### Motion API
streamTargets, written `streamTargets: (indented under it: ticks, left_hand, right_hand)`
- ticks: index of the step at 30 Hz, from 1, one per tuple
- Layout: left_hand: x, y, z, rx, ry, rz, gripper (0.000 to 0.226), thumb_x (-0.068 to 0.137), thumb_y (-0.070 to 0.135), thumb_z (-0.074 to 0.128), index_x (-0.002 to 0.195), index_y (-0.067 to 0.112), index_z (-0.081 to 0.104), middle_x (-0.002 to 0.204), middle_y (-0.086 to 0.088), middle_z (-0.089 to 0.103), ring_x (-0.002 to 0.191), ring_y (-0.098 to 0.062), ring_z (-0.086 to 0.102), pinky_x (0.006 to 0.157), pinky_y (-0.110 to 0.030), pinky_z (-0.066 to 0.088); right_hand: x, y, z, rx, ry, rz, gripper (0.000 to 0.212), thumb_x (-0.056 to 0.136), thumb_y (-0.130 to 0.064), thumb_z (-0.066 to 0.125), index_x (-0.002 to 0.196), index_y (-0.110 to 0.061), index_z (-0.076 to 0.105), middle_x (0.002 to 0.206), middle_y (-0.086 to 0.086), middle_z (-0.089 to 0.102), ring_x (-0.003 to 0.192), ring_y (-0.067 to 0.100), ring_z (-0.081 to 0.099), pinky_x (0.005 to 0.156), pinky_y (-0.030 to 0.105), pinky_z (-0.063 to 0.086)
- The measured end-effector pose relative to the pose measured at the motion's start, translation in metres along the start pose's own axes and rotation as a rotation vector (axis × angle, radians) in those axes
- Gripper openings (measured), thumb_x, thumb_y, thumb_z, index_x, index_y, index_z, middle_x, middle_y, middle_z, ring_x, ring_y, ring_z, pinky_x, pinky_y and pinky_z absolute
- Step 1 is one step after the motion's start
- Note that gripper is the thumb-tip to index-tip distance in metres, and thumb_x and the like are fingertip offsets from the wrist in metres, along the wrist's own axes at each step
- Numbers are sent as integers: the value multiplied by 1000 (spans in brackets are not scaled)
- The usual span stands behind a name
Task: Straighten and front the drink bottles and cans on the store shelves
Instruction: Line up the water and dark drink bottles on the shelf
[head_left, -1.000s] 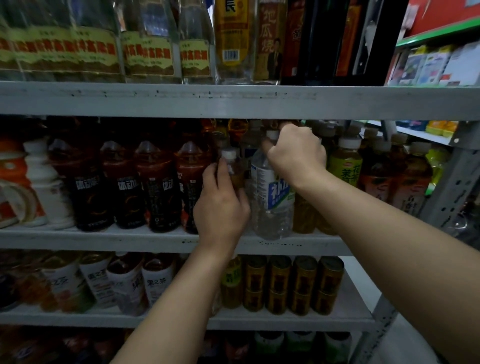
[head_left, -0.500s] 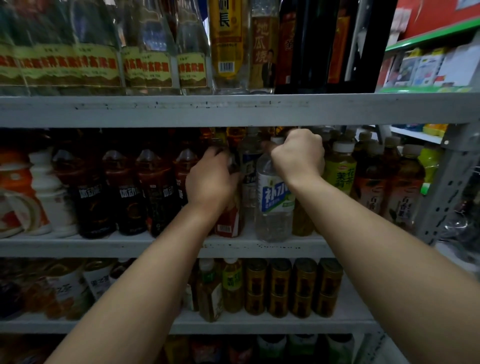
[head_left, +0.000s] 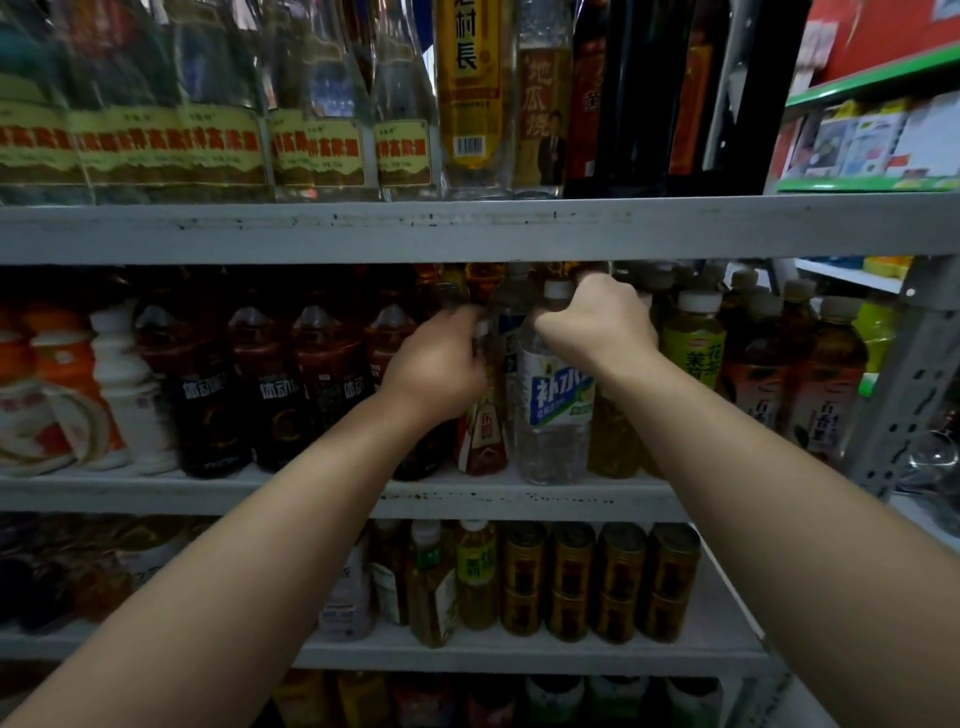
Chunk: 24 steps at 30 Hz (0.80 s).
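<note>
On the middle shelf (head_left: 519, 499) a clear water bottle (head_left: 556, 415) with a blue and white label stands upright at the front edge. My right hand (head_left: 597, 325) grips its neck just under the white cap. To its left a small bottle with a red label (head_left: 483, 436) stands beside it, and my left hand (head_left: 436, 364) is curled round its upper part. Both hands are blurred at the fingers. Dark tea bottles (head_left: 270, 395) line the shelf to the left; yellow and amber tea bottles (head_left: 696, 353) stand to the right.
The upper shelf board (head_left: 467, 228) hangs just above my hands, loaded with clear liquor bottles (head_left: 218, 135). White and orange bottles (head_left: 67, 395) fill the far left. Gold cans (head_left: 597, 582) sit stacked on the lower shelf. A perforated metal upright (head_left: 904, 405) bounds the right side.
My left hand rose from low on the bottles to the red-labelled bottle's top, exposing its label. My right hand kept its grip on the water bottle's neck. The camera tilted slightly upward.
</note>
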<state>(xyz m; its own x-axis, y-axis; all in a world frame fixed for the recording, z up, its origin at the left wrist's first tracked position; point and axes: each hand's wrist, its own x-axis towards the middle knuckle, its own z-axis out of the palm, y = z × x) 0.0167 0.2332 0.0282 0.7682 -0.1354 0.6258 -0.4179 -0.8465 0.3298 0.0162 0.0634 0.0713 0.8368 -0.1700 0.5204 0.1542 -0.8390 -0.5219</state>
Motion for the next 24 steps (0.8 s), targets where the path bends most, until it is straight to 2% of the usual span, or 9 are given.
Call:
streamTargets:
  ticks: [2,4,7,10,13,16,18,21,24]
  left_hand:
    - [0,5,3,62,22,-34,52,80,43,62,127,25,47,121,-3,56,105,-25,56,77,-34,48]
    - [1,6,5,183,48,-35,55,80,46,64,128,26,47,125,-2,54,107,-26,56,75,-35,48]
    - [3,3,2,243,49,-13,53,82,41,64,130,27,49,131,-1,53,112,-26,55,78,-36,47]
    - [6,-1,-2,229,-2,15,46,81,38,64,125,30,53,123,0,58,108,-25,56,77,-35,48]
    - [7,-5,-6,183,-43,44,47,85,34,60,130,35,50,127,1,58,112,-24,55,82,-38,50]
    - [3,-6,-6,199,-28,75,46,92,37,50,137,39,42,139,-1,48,115,-28,53,83,-38,50]
    - [-1,-5,-4,245,-18,68,46,93,41,45,138,40,36,141,-4,41,108,-34,56,74,-37,50]
    - [-3,-2,-3,278,-26,56,51,90,41,51,138,40,34,139,-8,37,97,-37,58,63,-33,46]
    - [-4,0,-4,271,-2,57,55,86,41,59,138,37,39,136,-9,38,98,-37,59,66,-35,49]
  right_hand:
    - [1,3,1,-4,-53,15,31,71,-46,65,85,-20,57,79,0,58,72,23,56,63,34,51]
    - [2,4,1,20,-67,16,36,72,-51,68,90,-21,59,84,1,60,75,23,57,64,34,51]
    - [-2,3,6,39,-13,1,44,71,-59,69,89,-21,57,82,-1,57,73,21,55,58,30,45]
    - [-7,2,10,9,34,0,48,70,-66,65,84,-22,51,76,-2,52,70,21,50,54,29,38]
    - [-5,2,11,15,38,-2,49,70,-67,65,87,-22,53,80,-2,55,72,22,52,56,29,40]
    - [0,4,7,10,-30,-25,54,70,-68,63,96,-21,56,86,-2,59,76,22,54,60,31,44]
    - [2,6,2,25,-125,-34,55,67,-67,66,97,-22,58,85,-3,62,73,18,58,58,30,49]
    - [3,9,-1,36,-274,-40,55,60,-61,76,99,-27,57,87,-4,63,72,15,60,57,29,53]
    - [3,10,1,106,-293,-29,62,59,-55,80,107,-25,56,94,-3,63,81,19,62,67,38,58]
